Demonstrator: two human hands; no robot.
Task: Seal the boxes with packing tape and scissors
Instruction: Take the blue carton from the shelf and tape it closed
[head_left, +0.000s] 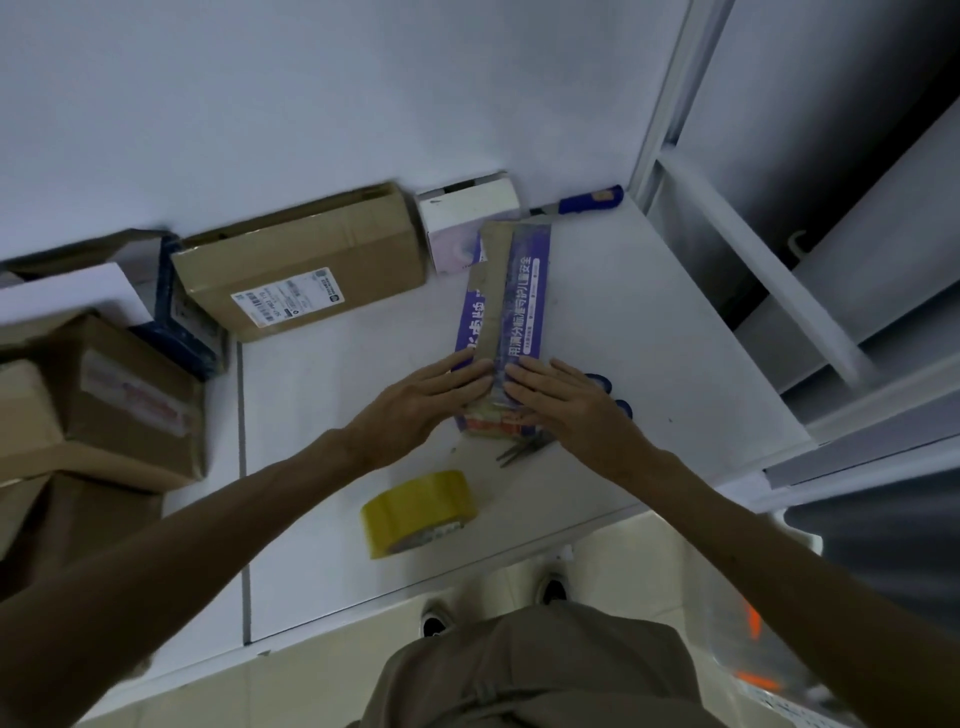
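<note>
- Left hand (431, 400) flat on near end of long purple box (524, 291); fingers (467, 371) straight, pressed together, tips toward box midline.
- Right hand (561, 405) mirrored alongside, palm down on box top; fingers (530, 376) straight, close together, tips nearly meeting left fingertips.
- Brownish strip (496, 291) along box top, running away from fingertips to far end.
- Scissors (522, 449) partly under right hand: blades on wrist side of fingers, blue loops past little-finger edge.
- Yellow tape roll (418, 512) on white table (665, 338), wrist-ward of left fingers, apart from both hands.
- Beyond fingertips, at box's far end: small white box (467, 218), blue-handled tool (592, 200).
- Left of left fingers, well apart: labelled brown carton (306, 270), further cartons (119, 400).
</note>
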